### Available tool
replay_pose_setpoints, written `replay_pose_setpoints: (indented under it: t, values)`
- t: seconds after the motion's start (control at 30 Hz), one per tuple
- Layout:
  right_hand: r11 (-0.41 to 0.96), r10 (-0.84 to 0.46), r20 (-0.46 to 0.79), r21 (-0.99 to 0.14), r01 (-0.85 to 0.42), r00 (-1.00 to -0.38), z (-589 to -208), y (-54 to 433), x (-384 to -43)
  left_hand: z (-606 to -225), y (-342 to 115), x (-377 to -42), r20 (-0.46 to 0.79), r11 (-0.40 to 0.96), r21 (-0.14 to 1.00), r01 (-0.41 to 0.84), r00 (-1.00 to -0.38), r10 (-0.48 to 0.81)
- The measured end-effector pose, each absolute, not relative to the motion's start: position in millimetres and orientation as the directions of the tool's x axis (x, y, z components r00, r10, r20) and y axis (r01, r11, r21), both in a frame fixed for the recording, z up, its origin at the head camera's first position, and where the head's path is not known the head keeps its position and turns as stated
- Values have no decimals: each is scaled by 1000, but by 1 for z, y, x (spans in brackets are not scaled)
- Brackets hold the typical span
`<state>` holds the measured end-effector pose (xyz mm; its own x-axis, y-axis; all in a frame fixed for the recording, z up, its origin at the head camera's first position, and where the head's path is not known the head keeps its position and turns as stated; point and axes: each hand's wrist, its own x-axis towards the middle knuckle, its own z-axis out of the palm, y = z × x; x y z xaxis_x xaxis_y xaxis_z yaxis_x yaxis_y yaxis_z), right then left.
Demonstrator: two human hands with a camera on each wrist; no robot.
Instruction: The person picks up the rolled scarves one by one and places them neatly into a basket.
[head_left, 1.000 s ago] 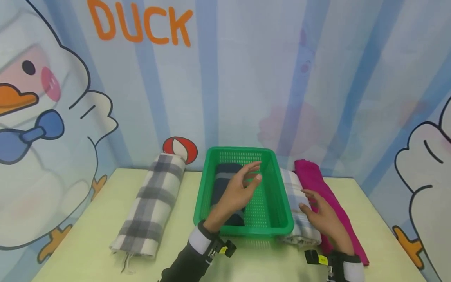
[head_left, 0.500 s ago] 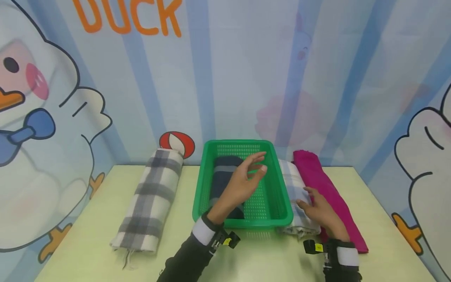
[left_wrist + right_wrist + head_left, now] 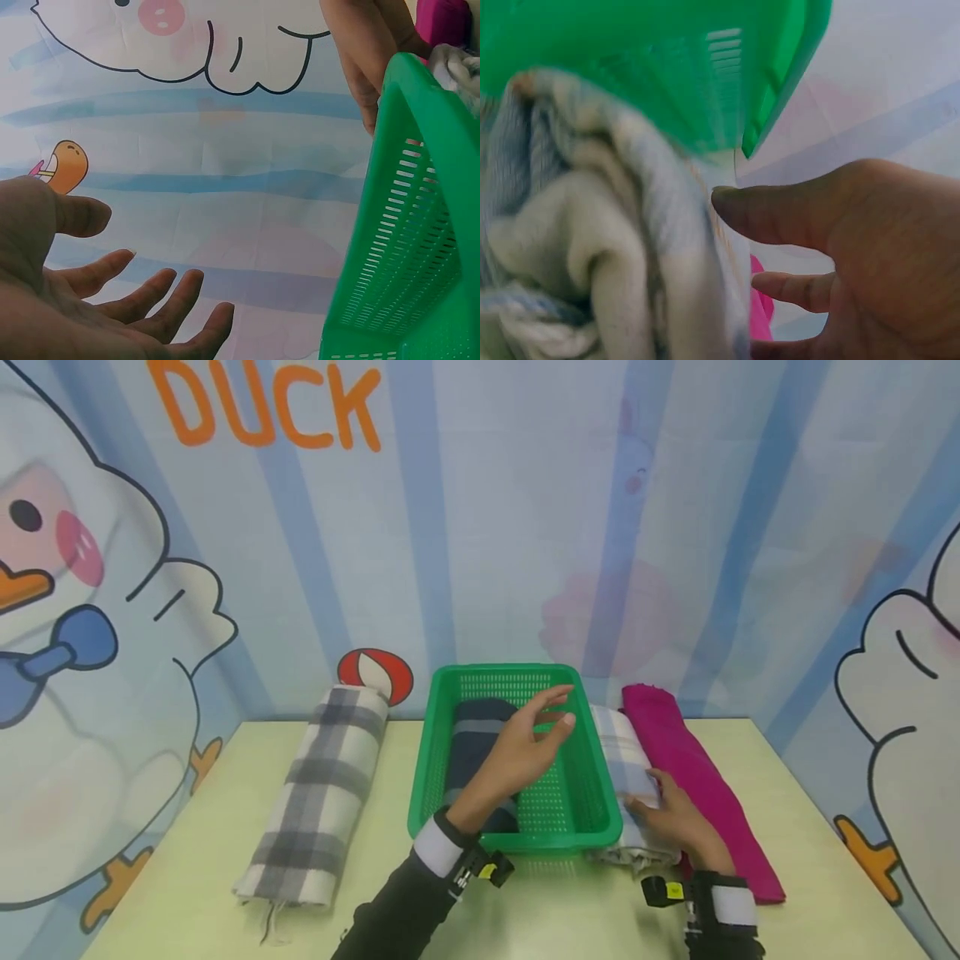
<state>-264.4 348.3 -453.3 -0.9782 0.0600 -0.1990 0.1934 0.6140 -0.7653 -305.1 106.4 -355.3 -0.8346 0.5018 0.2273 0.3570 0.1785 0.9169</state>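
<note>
My right hand [image 3: 681,825] is at a rolled light plaid scarf [image 3: 626,760], its thumb and fingers spread at the cloth. In the right wrist view the thumb [image 3: 780,214] reaches the side of the roll; whether it presses on the cloth I cannot tell. My left hand [image 3: 522,752] hovers over a green plastic basket [image 3: 592,839], holding nothing, fingers relaxed. Inside the basket's left half lies a rolled dark navy scarf [image 3: 474,752], partly covered by that hand. A rolled magenta scarf [image 3: 701,777] lies right of the light plaid one, partly behind my right hand.
A rolled grey-and-white plaid scarf [image 3: 326,793] with fringe lies at the left of the pale yellow table [image 3: 180,868]. Behind the table hangs a printed curtain [image 3: 502,527] with ducks and stripes. The light plaid roll lies close along the basket's right side.
My right hand has lowered and moved slightly left onto the light plaid scarf. My left hand has shifted a little right above the basket. The head view has tilted slightly.
</note>
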Motion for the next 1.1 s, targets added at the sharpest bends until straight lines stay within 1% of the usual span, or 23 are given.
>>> replay_pose_setpoints:
  t: [0.13,0.3,0.53,0.67,0.73,0.93,1.1]
  values:
    - [561,51,-250,-794,235,-967,-455,346,-267,-355,106,-307,216,191,917,352,-837,503]
    - [528,48,-264,-812,249,-963,-460,346,-270,-354,105,-310,222,217,903,371,-835,503]
    - [543,35,-256,-807,233,-966,-471,350,-271,-354,103,-311,221,238,892,383,-831,510]
    - [529,23,-241,-821,216,-970,-477,351,-272,-355,103,-310,233,229,892,389,-832,504]
    - [511,24,-241,-831,219,-970,-480,353,-272,-356,103,-309,239,212,895,392,-824,514]
    - [441,48,-253,-862,248,-966,-487,357,-271,-358,107,-304,206,180,914,363,-799,566]
    - [392,45,-221,-893,220,-974,-484,351,-276,-355,108,-307,213,190,906,379,-795,567]
